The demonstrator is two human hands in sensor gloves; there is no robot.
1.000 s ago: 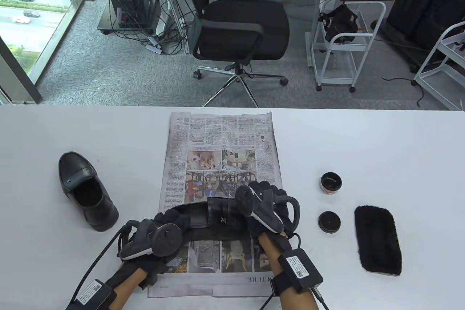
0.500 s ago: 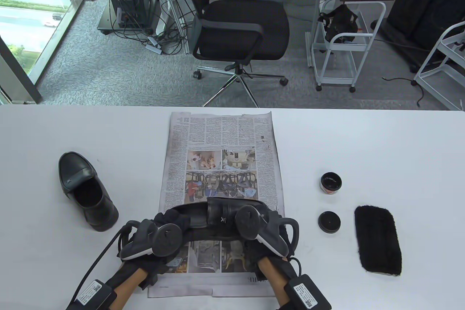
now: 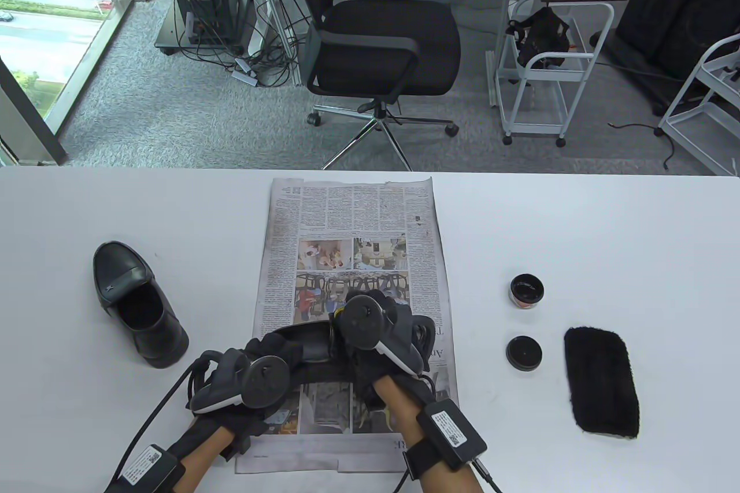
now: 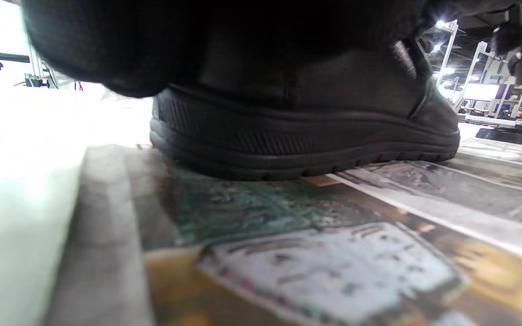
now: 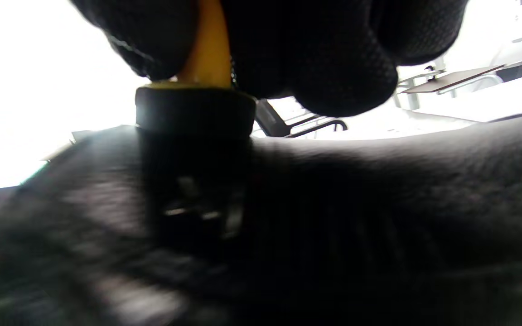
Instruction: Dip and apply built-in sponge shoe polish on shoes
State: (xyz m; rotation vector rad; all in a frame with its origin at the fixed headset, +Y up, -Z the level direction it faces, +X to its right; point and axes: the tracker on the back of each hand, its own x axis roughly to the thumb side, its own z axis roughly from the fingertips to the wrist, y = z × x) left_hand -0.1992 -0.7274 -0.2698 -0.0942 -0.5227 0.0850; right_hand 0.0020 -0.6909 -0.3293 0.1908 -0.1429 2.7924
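1. One black shoe (image 3: 306,345) lies on the newspaper (image 3: 352,215) near the table's (image 3: 578,215) front edge, long axis running left to right, heel at the left and toe to the right under the right hand
2. A second shoe (image 3: 136,305) stands off the paper at the left, toe pointing away toward the far left, heel nearer the front
3. The left hand (image 3: 245,380) grips the heel end of the shoe on the paper; the left wrist view shows its sole (image 4: 288,154) flat on the newsprint
4. The right hand (image 3: 378,337) pinches a yellow-handled sponge applicator (image 5: 195,106), its black head pressed against the leather
5. Counted: two shoes, one open polish tin (image 3: 526,290), one lid (image 3: 524,352), one black cloth (image 3: 602,381), all three right of the paper, one newspaper sheet
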